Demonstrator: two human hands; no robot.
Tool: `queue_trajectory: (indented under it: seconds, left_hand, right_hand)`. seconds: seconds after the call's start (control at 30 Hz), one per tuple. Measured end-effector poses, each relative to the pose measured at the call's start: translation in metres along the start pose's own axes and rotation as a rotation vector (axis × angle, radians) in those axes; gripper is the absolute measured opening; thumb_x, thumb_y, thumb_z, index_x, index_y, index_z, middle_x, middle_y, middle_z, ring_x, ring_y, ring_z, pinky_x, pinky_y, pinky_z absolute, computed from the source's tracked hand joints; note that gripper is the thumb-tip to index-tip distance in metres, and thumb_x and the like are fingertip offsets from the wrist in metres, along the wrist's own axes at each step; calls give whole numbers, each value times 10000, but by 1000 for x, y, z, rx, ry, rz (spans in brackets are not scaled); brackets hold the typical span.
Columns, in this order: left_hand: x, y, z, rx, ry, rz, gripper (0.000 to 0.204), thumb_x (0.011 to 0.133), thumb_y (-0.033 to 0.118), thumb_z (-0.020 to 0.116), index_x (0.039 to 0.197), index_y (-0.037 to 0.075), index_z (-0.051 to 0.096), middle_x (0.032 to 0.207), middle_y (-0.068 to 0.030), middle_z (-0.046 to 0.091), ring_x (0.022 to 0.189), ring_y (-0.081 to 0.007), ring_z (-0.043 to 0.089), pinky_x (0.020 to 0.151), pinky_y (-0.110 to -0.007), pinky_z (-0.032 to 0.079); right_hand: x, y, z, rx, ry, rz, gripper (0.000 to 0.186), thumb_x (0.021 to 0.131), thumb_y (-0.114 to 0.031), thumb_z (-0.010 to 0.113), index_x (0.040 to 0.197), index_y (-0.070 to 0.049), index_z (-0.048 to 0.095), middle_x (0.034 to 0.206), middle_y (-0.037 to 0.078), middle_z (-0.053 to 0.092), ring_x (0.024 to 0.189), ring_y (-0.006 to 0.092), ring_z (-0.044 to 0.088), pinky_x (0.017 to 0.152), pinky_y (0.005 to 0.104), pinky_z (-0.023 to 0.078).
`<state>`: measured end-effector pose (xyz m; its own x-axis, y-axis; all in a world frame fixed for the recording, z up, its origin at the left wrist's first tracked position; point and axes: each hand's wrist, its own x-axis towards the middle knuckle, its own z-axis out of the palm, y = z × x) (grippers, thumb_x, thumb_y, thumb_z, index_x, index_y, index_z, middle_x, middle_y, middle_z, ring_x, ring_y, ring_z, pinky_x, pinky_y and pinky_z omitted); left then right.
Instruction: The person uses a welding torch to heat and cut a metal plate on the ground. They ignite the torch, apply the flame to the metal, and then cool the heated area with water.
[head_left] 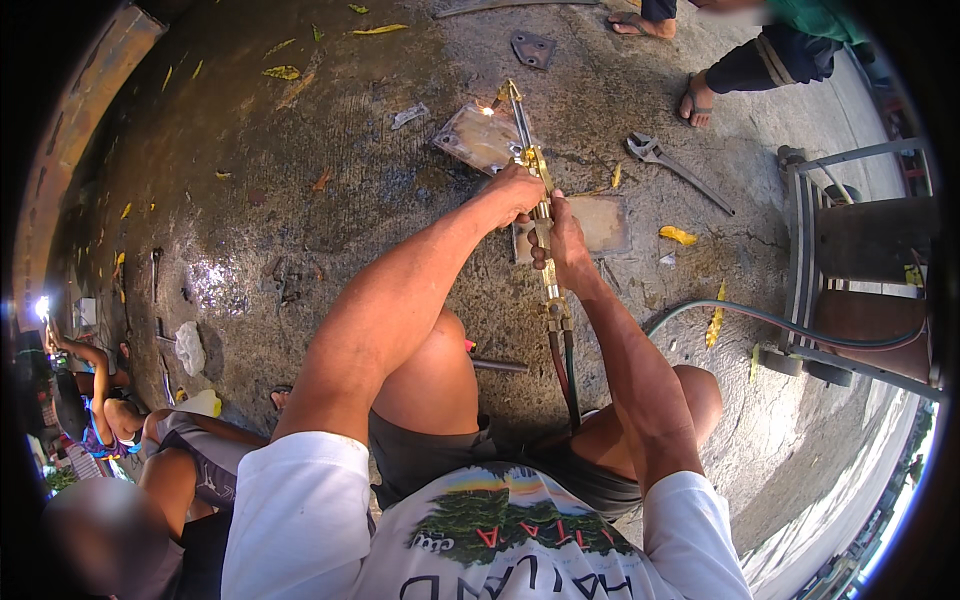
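Just beyond the left hand [516,190], aiming a brass torch [543,225], with a lit flame [487,111] at the far edge of a steel plate [466,142]. Gripping the torch with 2 hands, with fingers curled round its body and with the right hand [566,240] behind the left, nearer the hoses [571,375]. Seemingly heating or cutting the plate at this step. Next, probably calling for steady aim and slow travel.
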<state>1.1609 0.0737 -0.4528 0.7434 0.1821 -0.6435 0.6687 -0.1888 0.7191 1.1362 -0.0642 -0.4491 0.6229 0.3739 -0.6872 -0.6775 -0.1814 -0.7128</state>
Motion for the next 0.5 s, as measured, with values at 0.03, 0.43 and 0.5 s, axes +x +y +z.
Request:
queue_trajectory:
  seconds: [0.03,0.43,0.5]
  left_hand:
    - [-1,1,1,1,-3,5,210,956,165,510,860,36,645,770,-56,586,638,-157,535,439,-298,461]
    - [7,-6,1,-7,-21,30,218,967,166,510,866,23,640,761,-54,578,624,-152,535,431,-302,452]
    - [6,-5,1,-2,-28,29,210,963,163,517,867,21,638,767,-58,587,619,-153,544,421,-299,457]
  right_hand:
    - [0,0,-1,5,5,4,576,984,-673,293,1004,-122,459,687,28,486,506,144,431,472,328,374]
    - [1,2,-1,24,-10,-24,608,967,-711,326,1003,-119,463,688,20,477,496,132,435,458,312,380]
    - [0,2,-1,26,-8,-24,601,972,-701,320,996,-118,464,683,22,479,494,136,435,457,317,379]
